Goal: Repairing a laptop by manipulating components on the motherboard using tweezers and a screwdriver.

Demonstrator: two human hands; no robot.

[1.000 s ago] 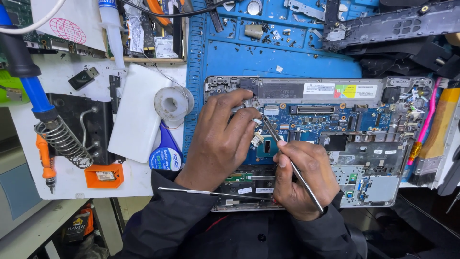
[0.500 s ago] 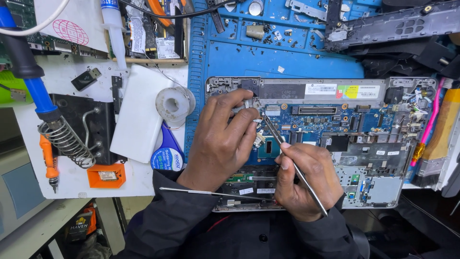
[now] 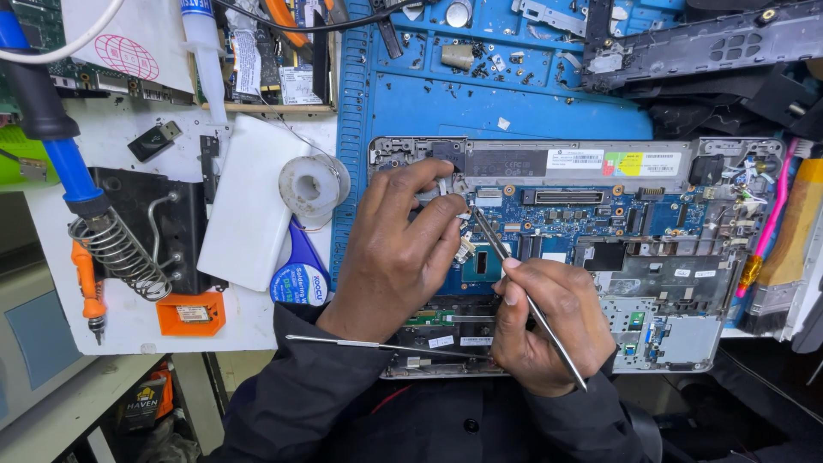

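Note:
An opened laptop base with a blue circuit board point(image 3: 600, 219) lies on a blue work mat point(image 3: 480, 103). My left hand point(image 3: 394, 249) rests on the board's left part, its fingertips pinching a small pale part near the upper left corner. My right hand point(image 3: 540, 321) grips thin metal tweezers point(image 3: 523, 296) like a pen. The tweezers' tip touches the board just beside my left fingertips. A long thin metal rod point(image 3: 377, 345) lies across the laptop's near edge, under my wrists.
A soldering iron with a blue handle point(image 3: 51, 137) sits in a coiled stand point(image 3: 120, 249) at left. Next to it are a white block point(image 3: 249, 206), a solder spool point(image 3: 313, 184) and an orange tool point(image 3: 86, 287). Black laptop parts point(image 3: 703, 43) lie at the back right.
My hands have barely shifted; the tweezers' tip stays at the same spot beside my left fingertips.

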